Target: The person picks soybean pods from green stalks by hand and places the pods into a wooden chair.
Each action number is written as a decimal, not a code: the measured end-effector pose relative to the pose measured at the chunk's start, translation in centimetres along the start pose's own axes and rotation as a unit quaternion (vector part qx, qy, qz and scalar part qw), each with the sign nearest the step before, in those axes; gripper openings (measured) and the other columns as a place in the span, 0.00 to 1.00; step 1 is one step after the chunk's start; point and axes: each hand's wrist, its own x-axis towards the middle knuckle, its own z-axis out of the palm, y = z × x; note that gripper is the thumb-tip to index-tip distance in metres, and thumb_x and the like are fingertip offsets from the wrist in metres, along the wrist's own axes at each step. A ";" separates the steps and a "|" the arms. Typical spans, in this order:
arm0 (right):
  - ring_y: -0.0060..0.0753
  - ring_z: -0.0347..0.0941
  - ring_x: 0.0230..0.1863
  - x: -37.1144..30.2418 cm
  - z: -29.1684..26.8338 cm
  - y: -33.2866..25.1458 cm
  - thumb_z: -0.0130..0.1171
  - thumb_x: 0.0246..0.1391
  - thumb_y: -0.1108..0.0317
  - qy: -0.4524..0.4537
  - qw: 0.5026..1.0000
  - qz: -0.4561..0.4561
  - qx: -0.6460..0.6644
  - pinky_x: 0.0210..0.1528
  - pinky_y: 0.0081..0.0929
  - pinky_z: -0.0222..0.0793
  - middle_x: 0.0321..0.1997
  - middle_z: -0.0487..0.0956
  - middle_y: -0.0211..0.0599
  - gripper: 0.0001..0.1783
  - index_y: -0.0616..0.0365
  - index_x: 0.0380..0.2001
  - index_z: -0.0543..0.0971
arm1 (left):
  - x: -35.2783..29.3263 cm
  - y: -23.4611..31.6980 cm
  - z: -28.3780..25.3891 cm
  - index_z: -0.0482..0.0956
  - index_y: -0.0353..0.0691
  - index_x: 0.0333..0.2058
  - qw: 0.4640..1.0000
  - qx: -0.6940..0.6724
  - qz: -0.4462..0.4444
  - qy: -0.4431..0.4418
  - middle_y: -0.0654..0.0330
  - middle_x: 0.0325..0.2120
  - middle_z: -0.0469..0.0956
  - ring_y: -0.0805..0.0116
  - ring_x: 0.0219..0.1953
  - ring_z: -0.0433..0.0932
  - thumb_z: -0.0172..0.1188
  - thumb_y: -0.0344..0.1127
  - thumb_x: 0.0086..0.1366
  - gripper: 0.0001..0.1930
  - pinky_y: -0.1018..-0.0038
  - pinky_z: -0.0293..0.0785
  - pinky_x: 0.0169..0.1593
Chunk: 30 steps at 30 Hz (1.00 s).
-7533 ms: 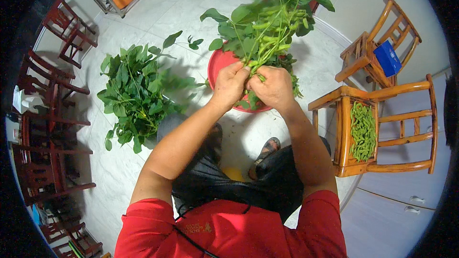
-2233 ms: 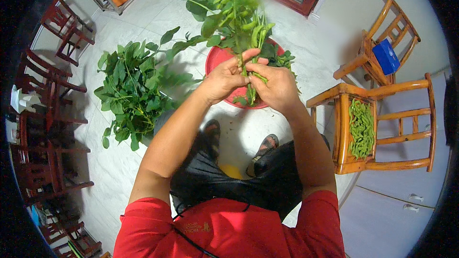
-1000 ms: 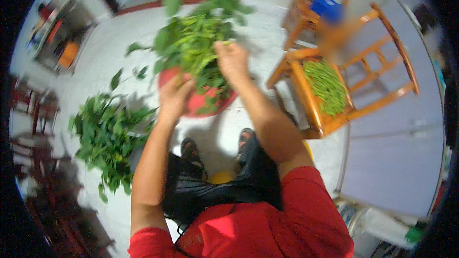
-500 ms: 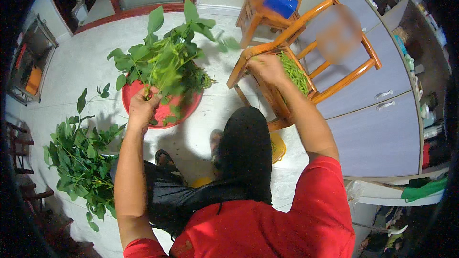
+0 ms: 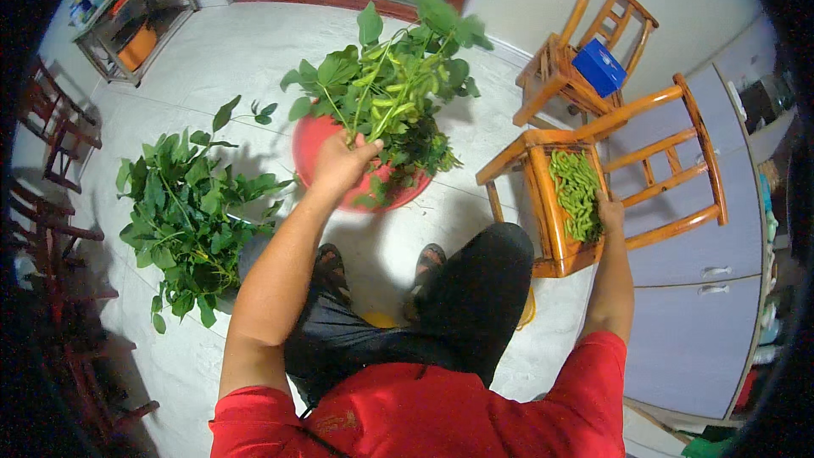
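Left hand [image 5: 346, 161]: located at the centre of the frame. The grip is closed around the lower stems of a soybean plant [image 5: 398, 89], thumb lying along the stems. The plant extends up and to the right, into the upper centre of the frame, with green pods along its stems; its topmost leaves are blurred. A round red basin [image 5: 312, 142] is positioned beneath the plant. Dark leafy stems [image 5: 415, 155] lie at the right part of the basin, partly covered by the plant.

Right hand [image 5: 612, 215]: located at the right of the frame, at the right edge of a heap of green soybean pods [image 5: 577, 191]. The fingertips are hidden; whether the grip is wide, narrow or holding a pod cannot be told. The heap rests on the seat of a varnished wooden chair [image 5: 541, 203], whose backrest points right.

Surroundings: a pile of leafy plants [image 5: 186, 212] occupies the left of the frame, apart from the basin. A second wooden chair [image 5: 551, 76], upper right, carries a blue box [image 5: 599, 68]. A pale cabinet [image 5: 670, 322] borders the lower right. A metal stand [image 5: 125, 65] with an orange container [image 5: 137, 47] occupies the upper left.
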 end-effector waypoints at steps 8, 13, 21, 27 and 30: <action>0.48 0.72 0.48 -3.8 -4.7 -15.3 0.61 0.50 0.64 0.112 0.942 -0.313 0.045 0.51 0.33 0.67 0.47 0.76 0.50 0.17 0.61 0.42 0.77 | -0.3 0.3 -0.3 0.65 0.46 0.25 0.991 -0.132 -0.018 -0.023 0.69 0.13 0.64 0.78 0.11 0.61 0.61 0.38 0.60 0.12 0.79 0.53 0.12; 0.40 0.73 0.51 -15.3 -4.3 -32.8 0.62 0.46 0.74 0.070 0.822 -0.502 0.260 0.56 0.33 0.65 0.48 0.77 0.41 0.14 0.61 0.39 0.78 | -0.1 -0.2 -0.9 0.64 0.46 0.23 0.992 -0.122 -0.004 -0.022 0.67 0.12 0.65 0.78 0.10 0.60 0.60 0.39 0.61 0.14 0.78 0.53 0.11; 0.45 0.74 0.38 -22.4 1.1 -44.3 0.63 0.43 0.73 0.055 0.755 -0.569 0.321 0.40 0.36 0.70 0.34 0.77 0.40 0.11 0.60 0.33 0.77 | -1.2 0.6 -1.4 0.68 0.44 0.26 0.997 -0.071 -0.001 -0.002 0.70 0.15 0.66 0.80 0.15 0.62 0.62 0.35 0.58 0.10 0.79 0.57 0.18; 0.46 0.74 0.29 -22.9 3.4 -45.1 0.62 0.45 0.69 -0.004 0.767 -0.567 0.301 0.29 0.37 0.70 0.27 0.74 0.40 0.06 0.57 0.27 0.77 | -0.5 -1.0 -3.1 0.70 0.40 0.26 0.999 0.023 0.030 0.029 0.69 0.17 0.69 0.79 0.19 0.65 0.64 0.34 0.55 0.10 0.78 0.62 0.24; 0.45 0.74 0.29 -21.6 3.8 -44.6 0.59 0.48 0.65 0.006 0.764 -0.588 0.264 0.29 0.40 0.70 0.25 0.73 0.40 0.06 0.55 0.26 0.77 | -0.1 -1.6 -2.3 0.70 0.40 0.25 0.996 0.065 0.055 0.042 0.69 0.17 0.69 0.80 0.19 0.64 0.66 0.34 0.55 0.11 0.78 0.62 0.24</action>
